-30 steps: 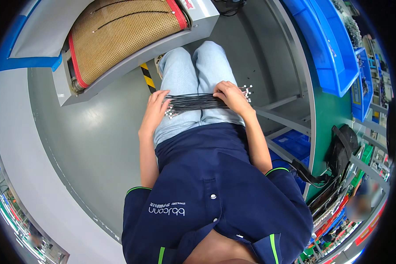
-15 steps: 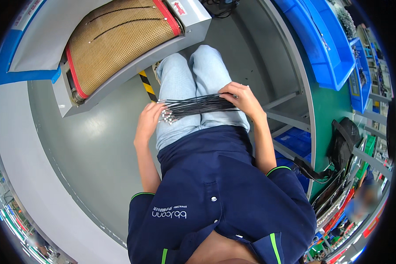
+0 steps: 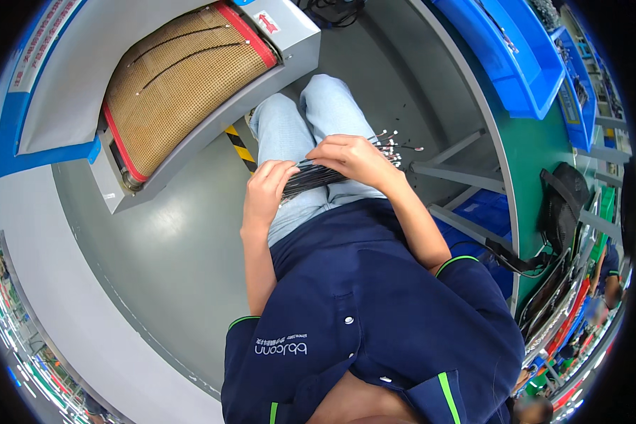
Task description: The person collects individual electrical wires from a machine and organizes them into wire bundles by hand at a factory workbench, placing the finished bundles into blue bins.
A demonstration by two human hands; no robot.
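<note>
Across my lap lies a bundle of thin black cables (image 3: pixel 308 181), with small white connectors (image 3: pixel 389 147) fanned out past its right end. My left hand (image 3: pixel 266 189) is closed around the left part of the bundle, and its fingers hide most of that end. Fingertips of my right hand (image 3: pixel 355 160) pinch at the upper side of the cables, close to the left fingers. The back of that hand covers the middle of the bundle.
Ahead on the left is a conveyor with a tan mesh belt (image 3: pixel 184 88); two black cables lie on it. A green-topped bench (image 3: pixel 526 152) stands at right, carrying blue bins (image 3: pixel 519 78) and a black bag (image 3: pixel 567 205). Grey bench legs are beside my right knee.
Both hands have come closer together. The right hand slid left along the cables, and white connectors now show at the right end. The view has shifted slightly.
</note>
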